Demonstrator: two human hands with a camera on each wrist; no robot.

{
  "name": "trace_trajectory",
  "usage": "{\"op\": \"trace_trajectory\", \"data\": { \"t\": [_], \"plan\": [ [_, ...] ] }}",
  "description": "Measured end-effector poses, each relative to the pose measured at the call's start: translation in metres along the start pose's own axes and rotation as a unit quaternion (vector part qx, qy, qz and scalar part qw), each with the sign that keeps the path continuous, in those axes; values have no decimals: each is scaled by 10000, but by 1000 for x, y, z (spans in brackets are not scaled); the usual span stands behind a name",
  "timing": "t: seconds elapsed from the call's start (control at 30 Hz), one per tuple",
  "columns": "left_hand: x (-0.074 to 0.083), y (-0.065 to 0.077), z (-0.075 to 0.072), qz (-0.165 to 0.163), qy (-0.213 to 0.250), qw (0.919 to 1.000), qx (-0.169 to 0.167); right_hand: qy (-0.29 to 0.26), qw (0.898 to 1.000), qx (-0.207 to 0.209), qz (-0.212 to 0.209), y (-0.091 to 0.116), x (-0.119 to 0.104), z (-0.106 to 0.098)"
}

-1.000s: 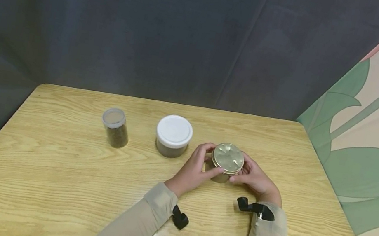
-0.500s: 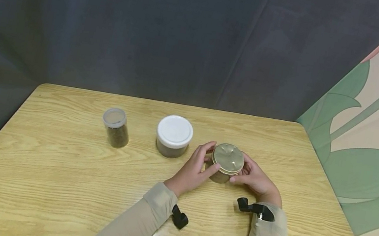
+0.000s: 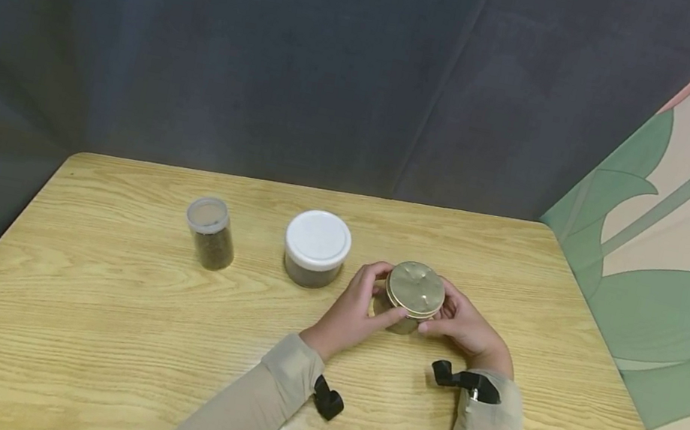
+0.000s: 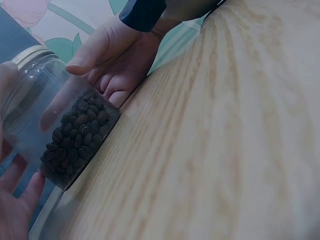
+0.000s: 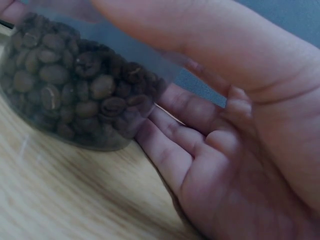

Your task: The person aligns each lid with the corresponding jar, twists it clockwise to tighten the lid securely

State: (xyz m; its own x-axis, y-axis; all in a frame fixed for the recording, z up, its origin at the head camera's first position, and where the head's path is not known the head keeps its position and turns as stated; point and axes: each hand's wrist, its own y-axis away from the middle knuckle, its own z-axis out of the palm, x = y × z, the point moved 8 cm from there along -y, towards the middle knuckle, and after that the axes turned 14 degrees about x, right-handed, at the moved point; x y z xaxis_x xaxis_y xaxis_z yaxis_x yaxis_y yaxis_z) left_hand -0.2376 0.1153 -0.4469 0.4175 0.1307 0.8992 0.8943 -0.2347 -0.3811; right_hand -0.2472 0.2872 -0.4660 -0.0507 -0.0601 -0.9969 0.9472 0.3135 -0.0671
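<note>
A clear jar (image 4: 80, 132) with a gold lid (image 3: 417, 286) stands on the right half of the wooden table. Coffee beans (image 5: 75, 82) fill its lower part, as both wrist views show. My left hand (image 3: 350, 315) grips the jar near its top from the left, thumb at the front of the lid's rim. From the right, my right hand (image 3: 469, 332) holds the jar's body with its thumb in front and fingers around the far side. The lid sits on the jar, and the jar's base rests on the table.
A white-lidded round tub (image 3: 317, 239) with dark contents stands left of the jar. Further left is a slim clear container (image 3: 214, 246) with dark contents. A dark curtain (image 3: 315, 65) hangs behind the wooden table (image 3: 127, 331); a flower-patterned cloth (image 3: 680, 301) borders its right side.
My left thumb lifted onto the edge of the lid half a second ago and now lies lower along its front rim. The jar and my right hand have stayed in place.
</note>
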Motion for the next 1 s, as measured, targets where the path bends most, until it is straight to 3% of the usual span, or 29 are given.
{"op": "trace_trajectory", "data": {
  "t": [0.4, 0.77, 1.0],
  "plan": [
    [-1, 2, 0, -59, -151, 9996, -233, 44, 10000, -56, -18, 0, 1, -1],
    [-1, 0, -2, -169, 194, 9996, 63, 17, 10000, -14, 73, 0, 1, 0],
    [1, 1, -1, -201, 153, 9996, -92, 71, 9999, -22, 71, 0, 1, 0]
  ]
}}
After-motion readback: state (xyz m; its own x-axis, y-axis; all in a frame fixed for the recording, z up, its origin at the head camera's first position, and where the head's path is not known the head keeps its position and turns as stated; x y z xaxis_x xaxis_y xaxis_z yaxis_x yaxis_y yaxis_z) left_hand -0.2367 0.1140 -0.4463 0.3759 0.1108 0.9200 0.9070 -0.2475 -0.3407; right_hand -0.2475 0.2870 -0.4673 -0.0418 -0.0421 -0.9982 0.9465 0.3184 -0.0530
